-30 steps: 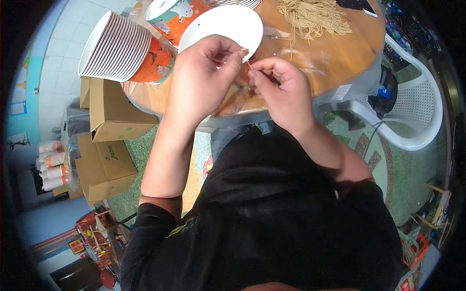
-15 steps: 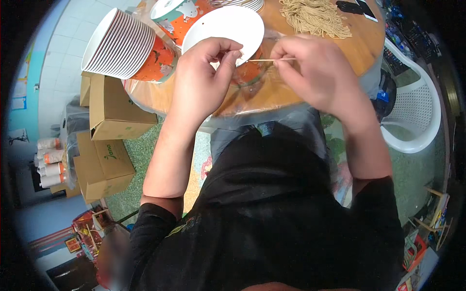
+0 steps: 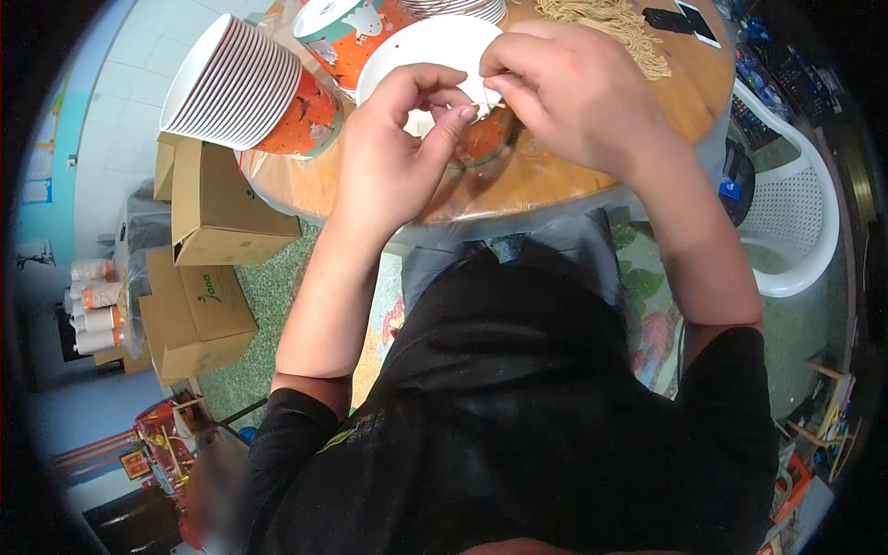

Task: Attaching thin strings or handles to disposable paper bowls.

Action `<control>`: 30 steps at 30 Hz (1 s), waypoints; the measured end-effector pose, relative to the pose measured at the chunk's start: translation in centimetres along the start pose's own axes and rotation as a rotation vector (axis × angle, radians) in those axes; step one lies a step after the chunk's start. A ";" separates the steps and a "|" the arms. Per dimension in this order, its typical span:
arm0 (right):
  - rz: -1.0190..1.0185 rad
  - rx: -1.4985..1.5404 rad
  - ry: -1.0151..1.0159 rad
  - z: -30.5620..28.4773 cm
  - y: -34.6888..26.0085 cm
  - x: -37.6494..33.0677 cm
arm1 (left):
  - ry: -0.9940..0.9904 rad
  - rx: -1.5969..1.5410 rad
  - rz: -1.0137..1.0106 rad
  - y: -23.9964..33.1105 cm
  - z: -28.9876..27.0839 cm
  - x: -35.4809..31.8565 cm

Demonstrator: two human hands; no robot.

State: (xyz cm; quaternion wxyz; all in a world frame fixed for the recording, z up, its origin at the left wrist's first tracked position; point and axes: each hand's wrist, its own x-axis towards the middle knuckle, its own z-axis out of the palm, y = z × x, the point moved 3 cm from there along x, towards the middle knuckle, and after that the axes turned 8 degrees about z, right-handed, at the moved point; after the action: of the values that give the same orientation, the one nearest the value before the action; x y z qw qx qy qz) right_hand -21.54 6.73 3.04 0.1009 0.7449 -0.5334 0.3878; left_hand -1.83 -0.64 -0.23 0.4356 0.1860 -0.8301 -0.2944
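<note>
An orange paper bucket with a white inside (image 3: 425, 46) lies tilted on the table in front of me, its open mouth facing up and away. At its near rim my left hand (image 3: 393, 148) is closed, thumb and fingertips pinching a thin tan cord (image 3: 490, 104) close to the rim; whether they also grip the rim is hard to tell. My right hand (image 3: 583, 102) is closed beside it, over the bucket's right side, thumb and index finger pinching the same cord. The exact path of the cord is too small to make out between the fingertips.
A stack of nested paper buckets (image 3: 231, 88) lies at left on the round wooden table (image 3: 573, 176). More buckets (image 3: 365, 28) are behind. A bundle of tan cords (image 3: 647, 46) and a phone (image 3: 698, 23) lie far right. Cardboard boxes (image 3: 222, 217) stand at left, a white chair (image 3: 809, 139) at right.
My right hand has moved left and up, close to my left fingertips. The cord, stretched straight between the hands before, is now bent near the rim. The left hand has shifted slightly right.
</note>
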 end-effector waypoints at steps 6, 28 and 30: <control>-0.040 0.050 -0.077 0.1 0.5 0.4 | -0.154 -0.103 -0.187 0.5 -0.3 0.9; 0.179 0.416 0.280 1.8 0.6 -2.4 | -0.323 0.011 -0.378 0.1 -0.3 2.3; 0.268 0.460 0.468 1.7 0.1 -3.9 | -0.294 -0.020 -0.327 0.1 -0.3 2.4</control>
State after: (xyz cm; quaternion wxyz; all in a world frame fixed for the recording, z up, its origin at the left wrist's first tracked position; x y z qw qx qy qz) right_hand -21.30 8.54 -0.86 -0.0020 0.5624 -0.4875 0.6678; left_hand -2.91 -2.06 1.45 0.2580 0.2688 -0.8405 -0.3934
